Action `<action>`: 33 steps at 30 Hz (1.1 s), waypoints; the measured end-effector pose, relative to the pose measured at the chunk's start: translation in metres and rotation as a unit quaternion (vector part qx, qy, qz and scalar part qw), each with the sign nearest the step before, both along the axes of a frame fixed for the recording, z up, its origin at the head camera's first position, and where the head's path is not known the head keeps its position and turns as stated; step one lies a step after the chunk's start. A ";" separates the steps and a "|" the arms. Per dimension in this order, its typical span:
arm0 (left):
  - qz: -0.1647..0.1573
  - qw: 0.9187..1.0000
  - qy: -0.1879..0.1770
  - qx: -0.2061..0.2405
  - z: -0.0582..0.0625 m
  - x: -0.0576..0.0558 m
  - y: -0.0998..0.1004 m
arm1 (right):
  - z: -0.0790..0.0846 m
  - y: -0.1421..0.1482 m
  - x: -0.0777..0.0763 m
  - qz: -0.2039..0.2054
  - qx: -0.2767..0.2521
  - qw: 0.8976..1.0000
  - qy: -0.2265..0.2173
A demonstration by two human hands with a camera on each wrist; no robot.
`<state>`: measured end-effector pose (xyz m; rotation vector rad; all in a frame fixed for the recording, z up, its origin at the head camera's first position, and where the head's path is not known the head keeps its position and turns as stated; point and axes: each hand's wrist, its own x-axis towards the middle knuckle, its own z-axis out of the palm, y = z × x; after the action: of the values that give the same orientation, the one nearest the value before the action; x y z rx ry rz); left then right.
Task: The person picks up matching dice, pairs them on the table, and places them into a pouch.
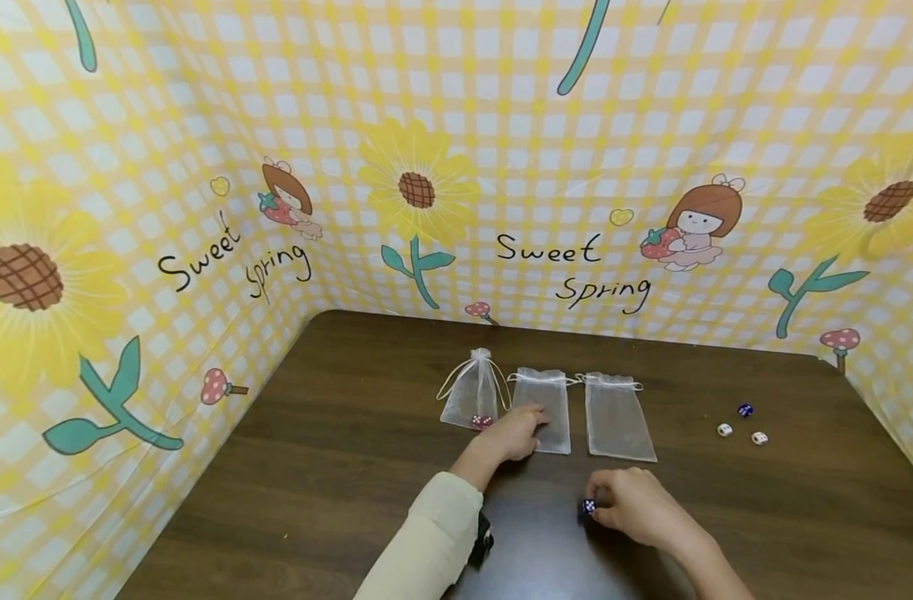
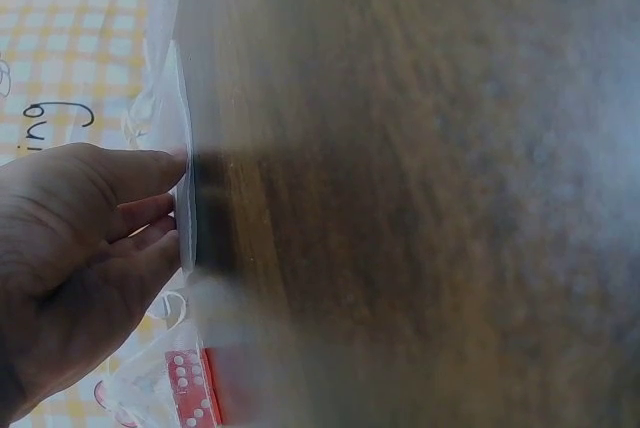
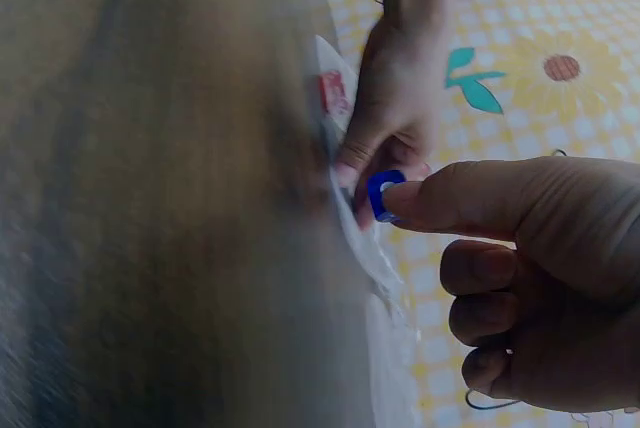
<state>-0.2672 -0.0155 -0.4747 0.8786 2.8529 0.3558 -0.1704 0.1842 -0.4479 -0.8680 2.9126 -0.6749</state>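
Observation:
My left hand (image 1: 516, 432) rests on the middle white mesh drawstring bag (image 1: 554, 425), its fingertips touching the flat fabric. In the left wrist view the thumb (image 2: 150, 170) and fingers meet the bag's surface with a gap between them. A blue die (image 1: 588, 506) with white pips is pinched by my right hand (image 1: 640, 507), just in front of the bags. The right wrist view shows this die (image 3: 382, 195) between thumb and a hidden fingertip, with the other fingers curled. Left of my left hand, red dice (image 1: 481, 422) sit inside a cinched mesh bag (image 1: 467, 398).
A third mesh bag (image 1: 620, 421) lies flat to the right of the middle one. Farther right on the dark wooden table (image 1: 314, 467) are a blue die (image 1: 745, 410) and two white dice (image 1: 725, 430). A yellow checked cloth (image 1: 456, 100) stands behind the table.

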 end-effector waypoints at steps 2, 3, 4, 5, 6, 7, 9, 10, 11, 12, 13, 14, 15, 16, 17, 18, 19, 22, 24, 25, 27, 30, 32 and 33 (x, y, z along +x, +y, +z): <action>0.001 1.000 0.000 0.003 0.000 0.000 0.000 | -0.003 -0.002 0.000 0.014 0.006 1.000 -0.004; 0.002 1.000 -0.002 0.004 0.000 0.000 0.000 | -0.004 -0.003 0.000 0.018 0.008 1.000 -0.006; 0.002 1.000 -0.002 0.006 0.001 -0.001 0.000 | -0.005 -0.004 0.000 0.021 0.010 1.000 -0.009; 0.003 1.000 -0.004 0.006 0.001 -0.001 0.000 | -0.006 -0.004 0.000 0.023 0.010 1.000 -0.013; 0.003 1.000 -0.004 0.008 0.001 -0.001 0.000 | -0.007 -0.005 0.000 0.027 0.012 0.999 -0.015; 0.004 1.000 -0.004 0.008 0.001 -0.001 0.000 | -0.008 -0.005 0.000 0.029 0.014 0.999 -0.017; 0.005 1.000 -0.007 0.009 0.001 -0.001 0.000 | -0.010 -0.005 -0.001 0.034 0.017 0.999 -0.025; 0.005 1.000 -0.006 0.010 0.001 -0.001 0.000 | -0.011 -0.006 -0.001 0.036 0.020 0.999 -0.027; 0.006 1.000 -0.008 0.010 0.001 -0.001 0.000 | -0.012 -0.006 -0.001 0.038 0.023 0.999 -0.029; 0.005 1.000 -0.007 0.010 0.001 -0.002 0.000 | -0.012 -0.006 -0.002 0.039 0.027 0.998 -0.031; 0.005 1.000 -0.009 0.009 0.002 -0.002 0.000 | -0.013 -0.005 -0.002 0.040 0.030 0.998 -0.034; 0.005 1.000 -0.008 0.009 0.002 -0.002 0.000 | -0.012 -0.005 -0.002 0.040 0.032 0.998 -0.038; 0.005 1.000 -0.007 0.010 0.002 -0.002 0.000 | -0.012 -0.004 -0.003 0.038 0.033 0.998 -0.042; 0.004 1.000 -0.007 0.009 0.002 -0.002 0.000 | -0.010 -0.003 -0.003 0.035 0.033 0.998 -0.050; 0.004 1.000 -0.007 0.007 0.002 -0.002 0.000 | -0.008 -0.001 -0.003 0.030 0.030 0.997 -0.057; 0.004 1.000 -0.007 0.007 0.002 -0.002 0.000 | -0.006 0.001 -0.004 0.024 0.026 0.997 -0.063; 0.004 1.000 -0.007 0.007 0.002 -0.002 0.001 | -0.003 0.004 -0.005 0.016 0.021 0.997 -0.068; 0.005 1.000 -0.007 0.004 0.002 -0.002 0.001 | 0.009 0.014 -0.010 -0.015 -0.004 0.997 -0.072; 0.005 1.000 -0.008 0.003 0.002 -0.002 0.001 | 0.017 0.025 -0.016 -0.041 -0.017 0.997 -0.059; 0.004 1.000 -0.009 0.003 0.003 -0.002 0.002 | 0.021 0.031 -0.019 -0.054 -0.024 0.997 -0.052; 0.004 1.000 -0.011 0.002 0.003 -0.002 0.002 | 0.028 0.044 -0.025 -0.080 -0.035 0.996 -0.034; 0.007 1.000 -0.015 0.003 0.003 -0.001 0.002 | 0.035 0.065 -0.035 -0.113 -0.054 0.992 0.003; 0.009 1.000 -0.013 0.003 0.002 -0.001 0.002 | 0.038 0.079 -0.042 -0.138 -0.063 0.988 0.026; 0.010 1.000 -0.013 0.003 0.002 -0.001 0.002 | 0.039 0.086 -0.045 -0.151 -0.066 0.986 0.038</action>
<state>-0.2683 -0.0136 -0.4730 0.8400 2.8409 0.3746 -0.2156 0.2707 -0.4093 -0.4702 3.1328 -0.8785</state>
